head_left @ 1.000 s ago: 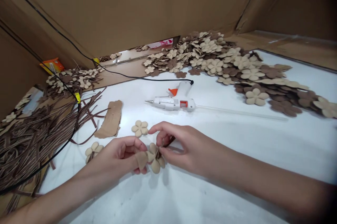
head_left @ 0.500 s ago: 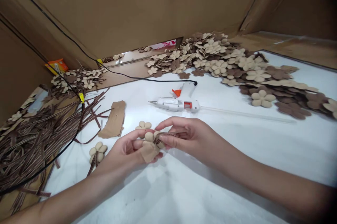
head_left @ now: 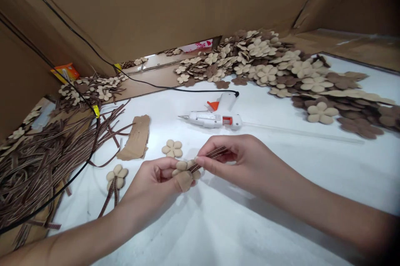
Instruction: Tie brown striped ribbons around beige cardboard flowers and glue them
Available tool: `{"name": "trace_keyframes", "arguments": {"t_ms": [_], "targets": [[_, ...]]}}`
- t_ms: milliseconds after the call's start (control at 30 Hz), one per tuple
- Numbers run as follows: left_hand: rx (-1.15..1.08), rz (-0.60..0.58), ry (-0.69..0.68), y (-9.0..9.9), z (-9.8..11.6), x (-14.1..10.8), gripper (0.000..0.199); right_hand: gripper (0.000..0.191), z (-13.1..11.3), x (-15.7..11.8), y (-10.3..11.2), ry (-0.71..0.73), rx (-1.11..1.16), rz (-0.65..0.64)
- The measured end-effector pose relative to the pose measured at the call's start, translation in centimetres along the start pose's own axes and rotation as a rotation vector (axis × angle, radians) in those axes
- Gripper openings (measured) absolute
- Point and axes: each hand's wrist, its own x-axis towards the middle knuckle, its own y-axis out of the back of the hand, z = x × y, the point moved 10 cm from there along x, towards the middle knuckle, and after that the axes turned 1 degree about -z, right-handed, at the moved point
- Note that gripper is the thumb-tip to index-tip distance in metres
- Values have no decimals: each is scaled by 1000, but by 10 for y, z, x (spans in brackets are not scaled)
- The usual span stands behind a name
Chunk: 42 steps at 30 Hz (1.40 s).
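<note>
Here, the left hand (head_left: 150,185) curls closed around a beige five-petal foam flower (head_left: 181,166), while the right hand (head_left: 234,162) pinches a narrow brown striped ribbon (head_left: 211,156) tightly against it.

No words, brand names or numbers can be read in this view. Far left, an orange packet (head_left: 65,73) bears yellow and white printing too blurred to make out. At the far edge, a white sheet (head_left: 196,45) shows pink print, likewise illegible. Near left, a yellow tag (head_left: 96,111) on a black cable and a red-orange panel (head_left: 227,120) on a white glue gun (head_left: 210,119) show no legible marks.
</note>
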Motion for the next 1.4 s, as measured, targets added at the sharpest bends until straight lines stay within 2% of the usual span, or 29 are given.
{"name": "trace_keyframes", "arguments": {"t_ms": [233,567,800,967,1200,1400], "targets": [[27,15,13,2,-1,1,20,15,-1,2,1,-16,-56,-5],[4,-49,23,-2,1,-1,19,11,-13,4,10,112,45,32],[-25,-20,16,-1,6,-1,23,17,0,6,8,6,96,-18],[-72,3,25,2,5,0,24,18,-3,5,12,22,29,12],[-69,18,-14,3,4,0,16,17,10,4,8,-92,83,7],[-68,50,-51,5,6,-2,16,16,10,1,8,-89,141,33]]}}
